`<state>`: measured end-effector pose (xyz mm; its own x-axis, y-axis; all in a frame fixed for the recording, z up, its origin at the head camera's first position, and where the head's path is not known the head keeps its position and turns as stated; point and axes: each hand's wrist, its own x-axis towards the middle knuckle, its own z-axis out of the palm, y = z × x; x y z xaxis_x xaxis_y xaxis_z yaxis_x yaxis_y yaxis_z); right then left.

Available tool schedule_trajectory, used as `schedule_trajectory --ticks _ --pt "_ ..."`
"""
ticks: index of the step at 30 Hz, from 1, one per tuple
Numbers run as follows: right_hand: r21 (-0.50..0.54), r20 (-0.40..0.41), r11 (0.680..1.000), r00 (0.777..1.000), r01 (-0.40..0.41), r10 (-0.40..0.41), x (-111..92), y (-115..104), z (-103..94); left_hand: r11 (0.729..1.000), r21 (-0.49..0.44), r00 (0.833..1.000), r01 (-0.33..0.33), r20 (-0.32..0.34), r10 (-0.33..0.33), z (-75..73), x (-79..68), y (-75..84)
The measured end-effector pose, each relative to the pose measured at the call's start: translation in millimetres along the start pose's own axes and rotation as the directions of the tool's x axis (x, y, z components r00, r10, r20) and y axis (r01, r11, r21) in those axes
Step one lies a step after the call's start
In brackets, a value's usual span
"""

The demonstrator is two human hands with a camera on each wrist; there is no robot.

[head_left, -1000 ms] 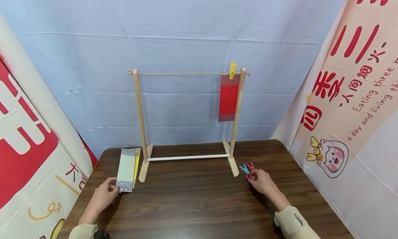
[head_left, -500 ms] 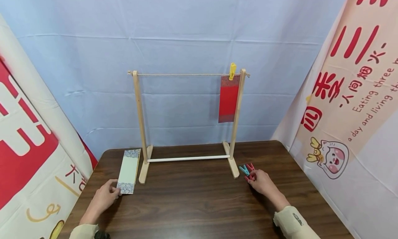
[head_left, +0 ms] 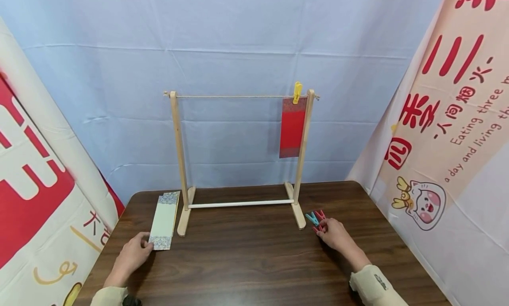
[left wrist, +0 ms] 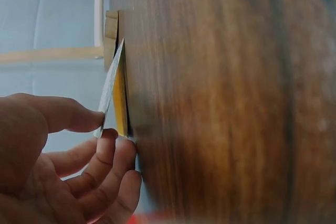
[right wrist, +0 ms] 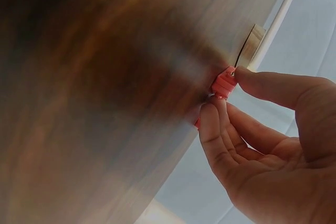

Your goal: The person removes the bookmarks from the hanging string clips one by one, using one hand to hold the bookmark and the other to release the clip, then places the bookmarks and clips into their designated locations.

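Observation:
In the head view my left hand (head_left: 133, 254) is at the near left corner of a pale green card (head_left: 164, 219) with blue patterned ends. The left wrist view shows thumb and fingertip pinching that card, its edge raised at a slant above a yellow card (left wrist: 121, 100). My right hand (head_left: 336, 236) is right of the wooden stand, pinching a red clothespin (right wrist: 224, 83) between thumb and fingers. Beside it lie a blue clothespin (head_left: 311, 217) and another red clothespin (head_left: 320, 214). From the stand's string hangs a red card (head_left: 292, 129), held by a yellow clothespin (head_left: 297, 93).
The wooden stand (head_left: 180, 151) rises at the table's back, a string (head_left: 238, 96) tied across its top and a white rod (head_left: 240, 204) joining its feet. Brown table (head_left: 238, 262) spreads in front. Pale cloth (head_left: 238, 32) hangs behind, printed banners (head_left: 457, 98) at the sides.
The pale green card has shifted right and slightly nearer over the yellow one, now mostly covering it, with my left hand on its corner. My right hand stays at the clothespins.

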<state>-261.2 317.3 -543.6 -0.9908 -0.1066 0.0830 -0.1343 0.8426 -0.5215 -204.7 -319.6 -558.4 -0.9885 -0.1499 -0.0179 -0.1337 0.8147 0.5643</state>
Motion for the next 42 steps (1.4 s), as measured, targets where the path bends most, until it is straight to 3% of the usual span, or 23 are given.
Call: schedule_trajectory --ticks 29,42 --pt "-0.016 0.019 1.000 1.000 -0.023 0.023 2.7 1.8 3.1 0.998 0.050 1.000 0.023 0.013 -0.024 -4.0 -2.9 5.5" --pt "-0.049 -0.005 0.999 1.000 0.005 -0.005 0.6 -0.6 2.1 0.998 0.063 0.999 0.031 0.013 -0.032 -3.3 -5.3 5.0"
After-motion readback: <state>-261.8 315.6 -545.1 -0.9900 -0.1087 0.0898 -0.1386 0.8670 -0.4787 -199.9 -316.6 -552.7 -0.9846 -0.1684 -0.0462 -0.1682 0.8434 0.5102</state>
